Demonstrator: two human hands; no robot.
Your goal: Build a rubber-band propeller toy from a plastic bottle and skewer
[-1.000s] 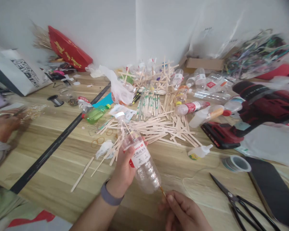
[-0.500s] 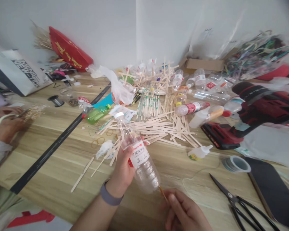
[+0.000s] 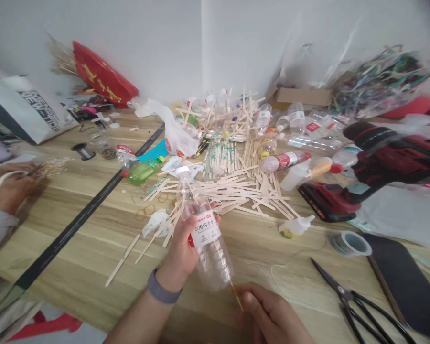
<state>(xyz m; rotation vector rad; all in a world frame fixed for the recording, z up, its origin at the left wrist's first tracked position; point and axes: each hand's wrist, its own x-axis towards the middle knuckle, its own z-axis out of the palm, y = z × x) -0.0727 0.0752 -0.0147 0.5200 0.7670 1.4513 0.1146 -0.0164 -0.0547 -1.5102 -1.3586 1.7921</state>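
Note:
A clear plastic water bottle (image 3: 215, 260) with a white cap and a white-and-red label tilts across the middle, cap pointing away from me. My left hand (image 3: 186, 243), a grey band at its wrist, is wrapped round it at the label. At the bottle's base, my right hand (image 3: 263, 308) has thumb and forefinger closed by a thin orange-brown strip (image 3: 236, 295) that meets the bottom; its exact kind is unclear. Wooden craft sticks (image 3: 232, 193) lie in a heap behind the bottle. Black-handled scissors (image 3: 347, 296) rest right of my right hand.
At right are a red-and-black cordless drill (image 3: 372, 167), a dark phone (image 3: 404, 282), a wire spool (image 3: 351, 243) and a small glue bottle (image 3: 295, 227). A green bottle (image 3: 145, 171) lies near a black strip (image 3: 89, 210). Another person's hands (image 3: 14, 188) hold scissors at far left.
The bottle's base and the orange-brown strip have shifted slightly left, and the bottle stands a little steeper. My right hand's fingers have moved slightly along with the strip.

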